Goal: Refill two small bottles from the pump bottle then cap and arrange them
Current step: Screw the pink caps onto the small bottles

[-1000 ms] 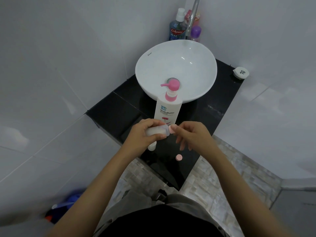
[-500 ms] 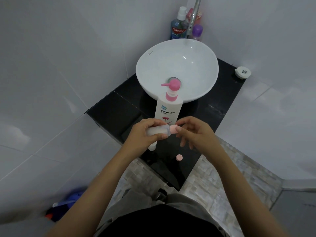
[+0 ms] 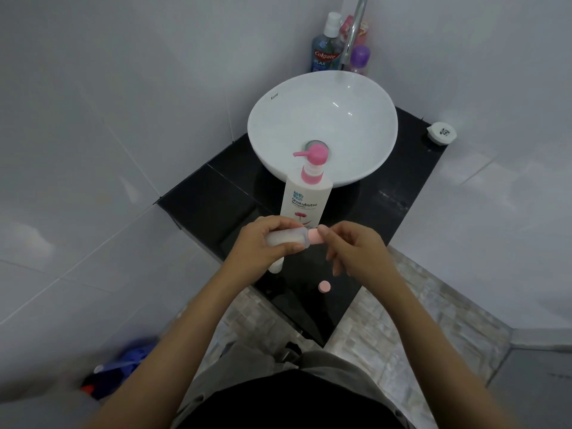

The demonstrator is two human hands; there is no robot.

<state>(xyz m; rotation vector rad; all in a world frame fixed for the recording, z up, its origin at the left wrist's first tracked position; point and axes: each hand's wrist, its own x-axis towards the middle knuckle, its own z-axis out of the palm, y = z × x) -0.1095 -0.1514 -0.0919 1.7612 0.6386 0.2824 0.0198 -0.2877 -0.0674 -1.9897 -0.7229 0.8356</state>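
Observation:
My left hand (image 3: 263, 243) grips a small translucent bottle (image 3: 288, 237) filled with white liquid, held on its side above the black counter (image 3: 210, 205). Its pink cap (image 3: 409, 236) sits on the neck, pinched by the fingertips of my right hand (image 3: 356, 249). Just beyond stands the white pump bottle (image 3: 305, 199) with a pink pump head. A second small white bottle (image 3: 275, 267) stands on the counter under my left hand, mostly hidden. A loose pink cap (image 3: 324, 286) lies on the counter near the front edge.
A white basin (image 3: 322, 97) sits on the counter behind the pump bottle, with a tap, mouthwash (image 3: 325, 48) and other bottles behind it. A small white lid (image 3: 442, 133) lies at the counter's far right corner. Tiled walls close in on the left and right.
My right hand has brought the pink cap onto the small bottle's neck and shifted its fingers around it. The bottle stays in my left hand.

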